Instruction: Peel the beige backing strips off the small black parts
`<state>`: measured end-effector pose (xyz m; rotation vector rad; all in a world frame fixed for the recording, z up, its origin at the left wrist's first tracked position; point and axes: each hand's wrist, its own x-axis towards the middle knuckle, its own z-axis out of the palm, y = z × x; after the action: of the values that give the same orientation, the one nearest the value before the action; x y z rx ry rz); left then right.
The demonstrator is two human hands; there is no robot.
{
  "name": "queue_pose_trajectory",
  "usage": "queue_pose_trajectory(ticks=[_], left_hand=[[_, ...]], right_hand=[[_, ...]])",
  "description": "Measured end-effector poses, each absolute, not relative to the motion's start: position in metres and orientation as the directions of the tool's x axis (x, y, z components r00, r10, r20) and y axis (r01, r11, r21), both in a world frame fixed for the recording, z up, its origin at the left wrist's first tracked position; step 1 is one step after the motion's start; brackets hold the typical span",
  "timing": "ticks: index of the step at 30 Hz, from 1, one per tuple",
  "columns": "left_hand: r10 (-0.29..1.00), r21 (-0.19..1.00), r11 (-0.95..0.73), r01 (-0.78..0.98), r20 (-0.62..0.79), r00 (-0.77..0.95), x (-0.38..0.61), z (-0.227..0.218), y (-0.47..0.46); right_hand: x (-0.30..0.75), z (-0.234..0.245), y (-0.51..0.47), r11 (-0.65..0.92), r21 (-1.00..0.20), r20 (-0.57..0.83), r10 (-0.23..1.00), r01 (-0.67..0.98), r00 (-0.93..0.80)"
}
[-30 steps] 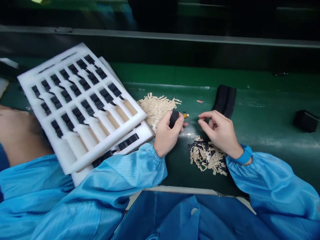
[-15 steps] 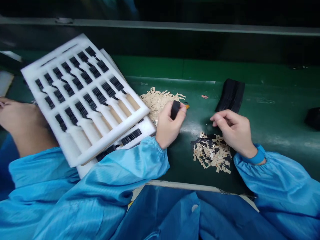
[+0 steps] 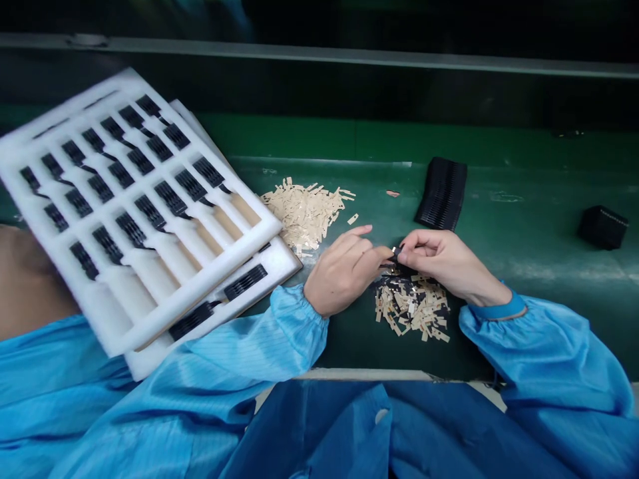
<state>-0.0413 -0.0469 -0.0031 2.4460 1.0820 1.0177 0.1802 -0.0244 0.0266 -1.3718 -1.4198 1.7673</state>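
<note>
While the left hand [image 3: 343, 271] hovers, the right hand [image 3: 446, 261] pinches a black part [image 3: 397, 253].

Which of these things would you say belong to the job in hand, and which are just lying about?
Job in hand:
left hand
right hand
small black part, between the hands
mixed pile, under the hands
tan strips

Probably just lying about:
foam tray
black stack
black block
pink scrap
</note>
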Motion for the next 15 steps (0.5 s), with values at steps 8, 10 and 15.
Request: queue_pose_trajectory(ticks=[8, 10, 15], left_hand=[[0.967, 0.957, -0.055, 0.285, -0.02, 0.254, -0.037, 0.009, -0.049], [0.925, 0.979, 0.196, 0.052, -0.202, 0.322, -0.036, 0.011, -0.047], [0.828, 0.84, 0.468, -0.274, -0.308, 0.47, -0.034, 0.01, -0.046]], right_hand=[[0.177, 0.024, -0.023, -0.145, -0.966, -0.189, 0.961, 0.212, -0.201], [0.175, 0.025, -0.023, -0.113, -0.967, -0.16, 0.967, 0.229, -0.198], [0.173, 0.024, -0.029, -0.057, -0.957, -0.131, 0.96, 0.285, -0.248]])
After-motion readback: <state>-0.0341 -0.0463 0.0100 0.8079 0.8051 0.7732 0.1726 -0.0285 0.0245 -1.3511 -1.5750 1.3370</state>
